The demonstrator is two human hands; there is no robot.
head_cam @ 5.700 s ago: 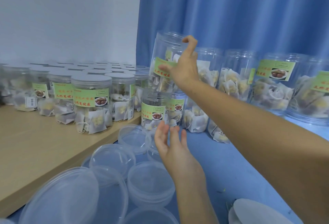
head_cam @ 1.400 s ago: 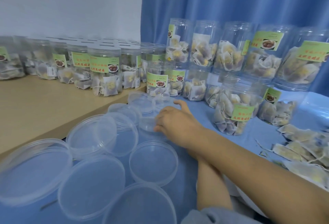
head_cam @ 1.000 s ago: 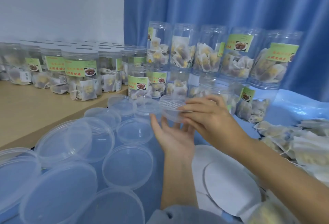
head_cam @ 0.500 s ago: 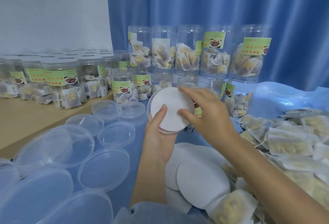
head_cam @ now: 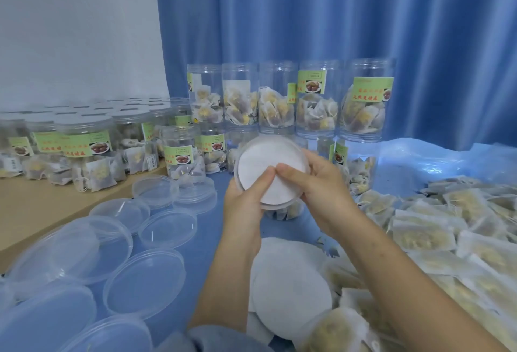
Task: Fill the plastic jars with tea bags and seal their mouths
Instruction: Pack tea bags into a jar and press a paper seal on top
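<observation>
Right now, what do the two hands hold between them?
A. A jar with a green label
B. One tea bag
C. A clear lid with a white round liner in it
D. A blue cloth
C. The left hand and the right hand grip the clear lid, tilted toward the camera, thumbs pressing on the white round liner inside it.

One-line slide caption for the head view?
Both hands, left hand and right hand, press a white round liner into a clear plastic lid.

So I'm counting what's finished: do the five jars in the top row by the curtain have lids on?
No: the top-row jars stand with open mouths, no lid or white disc on them.
</observation>
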